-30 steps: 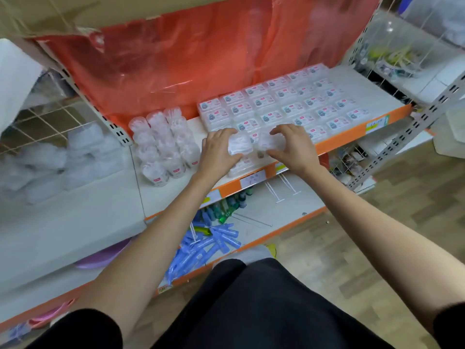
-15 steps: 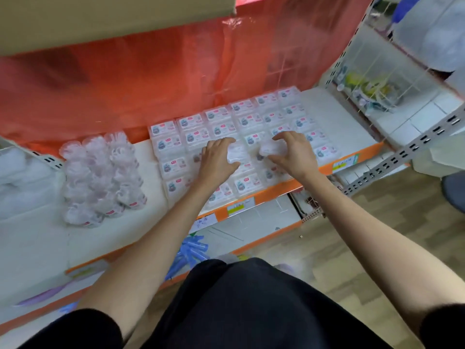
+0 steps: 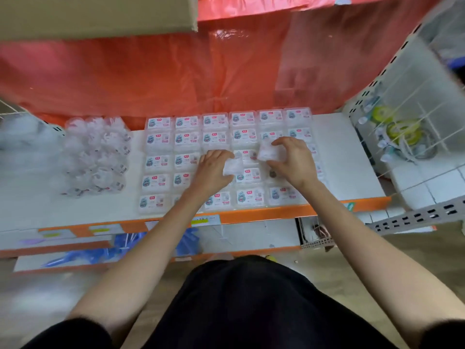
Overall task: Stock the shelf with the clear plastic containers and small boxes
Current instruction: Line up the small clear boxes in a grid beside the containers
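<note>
Several small clear boxes with pink-and-blue labels point(image 3: 186, 141) lie in rows on the white shelf point(image 3: 337, 157) with an orange front edge. My left hand point(image 3: 214, 170) grips a small clear plastic container point(image 3: 232, 168) above the middle rows. My right hand point(image 3: 292, 159) holds another clear container point(image 3: 268, 152) a little higher and to the right, over the boxes. To the left on the same shelf stands a cluster of round clear containers point(image 3: 98, 154).
Red plastic sheeting point(image 3: 176, 79) hangs behind the shelf and a cardboard box point(image 3: 95, 13) juts out above. A wire basket with yellow items point(image 3: 397, 129) stands at the right. Blue packets point(image 3: 100, 250) lie on the lower shelf. Wooden floor lies below.
The view has swung left and closer, so the rows now lie straight ahead. My hands have drawn slightly apart, the right one lifting its container further back over the boxes.
</note>
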Available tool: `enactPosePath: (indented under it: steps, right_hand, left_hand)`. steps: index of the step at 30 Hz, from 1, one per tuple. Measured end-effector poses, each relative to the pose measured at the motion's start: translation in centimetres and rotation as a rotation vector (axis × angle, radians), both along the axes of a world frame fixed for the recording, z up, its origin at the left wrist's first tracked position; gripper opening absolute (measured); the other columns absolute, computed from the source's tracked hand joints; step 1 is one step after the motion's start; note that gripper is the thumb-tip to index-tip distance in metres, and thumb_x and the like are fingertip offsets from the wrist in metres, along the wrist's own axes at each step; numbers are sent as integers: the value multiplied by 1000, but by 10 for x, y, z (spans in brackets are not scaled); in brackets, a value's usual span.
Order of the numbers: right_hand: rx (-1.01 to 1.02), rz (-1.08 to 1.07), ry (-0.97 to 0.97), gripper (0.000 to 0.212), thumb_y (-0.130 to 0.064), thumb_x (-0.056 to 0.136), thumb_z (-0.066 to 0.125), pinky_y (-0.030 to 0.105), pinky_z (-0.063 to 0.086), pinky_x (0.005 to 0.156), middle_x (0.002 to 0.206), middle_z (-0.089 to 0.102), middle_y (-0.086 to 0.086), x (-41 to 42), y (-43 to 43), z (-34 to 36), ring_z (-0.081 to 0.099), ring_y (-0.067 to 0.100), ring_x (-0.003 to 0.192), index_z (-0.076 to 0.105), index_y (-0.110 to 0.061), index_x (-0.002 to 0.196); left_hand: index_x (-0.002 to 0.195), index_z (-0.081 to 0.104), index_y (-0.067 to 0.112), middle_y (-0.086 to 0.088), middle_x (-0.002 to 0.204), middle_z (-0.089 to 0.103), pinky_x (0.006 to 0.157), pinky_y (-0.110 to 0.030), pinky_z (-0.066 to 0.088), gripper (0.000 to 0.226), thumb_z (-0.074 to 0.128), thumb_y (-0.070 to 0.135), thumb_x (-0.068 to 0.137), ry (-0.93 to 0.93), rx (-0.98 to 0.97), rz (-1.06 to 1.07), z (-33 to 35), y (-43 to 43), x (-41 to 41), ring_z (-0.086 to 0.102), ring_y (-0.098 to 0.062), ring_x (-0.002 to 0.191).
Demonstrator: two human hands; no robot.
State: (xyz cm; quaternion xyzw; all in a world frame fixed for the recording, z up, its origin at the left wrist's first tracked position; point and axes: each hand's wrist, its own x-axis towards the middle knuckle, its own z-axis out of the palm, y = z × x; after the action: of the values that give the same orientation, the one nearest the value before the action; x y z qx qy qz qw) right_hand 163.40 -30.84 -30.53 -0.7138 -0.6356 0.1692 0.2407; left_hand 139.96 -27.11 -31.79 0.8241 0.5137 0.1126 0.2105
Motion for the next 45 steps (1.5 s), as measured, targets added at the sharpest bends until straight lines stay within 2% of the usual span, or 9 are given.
enactPosePath:
  steps: [6,11,16,20,25,32,36,39,45]
  right_hand:
    - [2,106,38,46,-26,76,80,35,39,100,126,62,3,17,8,1,50,28,119,63,-17,117]
    - [35,193,64,49,-25,74,82,38,40,102,128,62,2,14,4,0,51,26,120,63,-18,119]
    - [90,245,99,49,-25,73,83,35,39,100,126,63,1,12,3,5,51,25,119,64,-18,117]
    - [128,260,110,50,-25,72,84,35,38,104,127,62,-1,9,5,10,51,24,122,64,-20,118]
    - [178,19,586,49,-29,81,79,18,38,101,138,52,-4,3,2,7,47,12,127,60,-21,126]
    - [-127,-204,1028,37,-19,90,72,17,52,72,87,67,-6,1,4,3,62,-4,73,64,-8,124]
    - [-89,-189,1089,31,-7,87,72,17,53,76,89,66,-4,-1,4,1,63,-2,75,66,-7,118]
    - [-22,-102,1082,30,5,84,71,17,53,80,89,70,-9,2,2,2,67,0,84,67,-12,108]
    - [52,38,1013,33,12,84,66,24,51,93,115,66,-1,3,-4,-3,64,3,108,66,-11,107]
  left_hand:
    - [121,61,17,-4,146,43,110,-33,19,40,73,21,83,-24,-17,129,3,-8,13,31,-23,138]
    - [107,67,16,1,119,62,104,-35,37,18,58,27,96,-359,1,318,17,-15,41,51,-18,117]
    - [107,68,8,1,102,67,78,-19,45,33,58,37,96,-501,-304,514,37,-9,73,59,-9,91]
    - [106,69,0,-13,99,70,68,-22,56,24,67,20,92,-752,-577,575,44,-5,82,68,-16,82]
    - [87,66,13,-4,87,63,72,-22,58,7,70,18,90,-890,-611,629,46,-6,74,63,-14,78]
    - [125,59,7,-1,103,64,90,-30,55,39,70,21,90,-896,-626,628,41,-4,58,62,-13,90]
    - [125,61,13,1,119,64,95,-33,52,39,63,36,94,-868,-655,584,42,1,53,61,-14,110]
    - [124,60,18,-4,117,67,92,-34,53,51,42,57,97,-898,-774,577,46,5,50,67,-19,105]
    - [124,61,10,-14,121,65,83,-29,58,35,64,29,94,-1044,-813,603,44,7,52,72,-22,94]
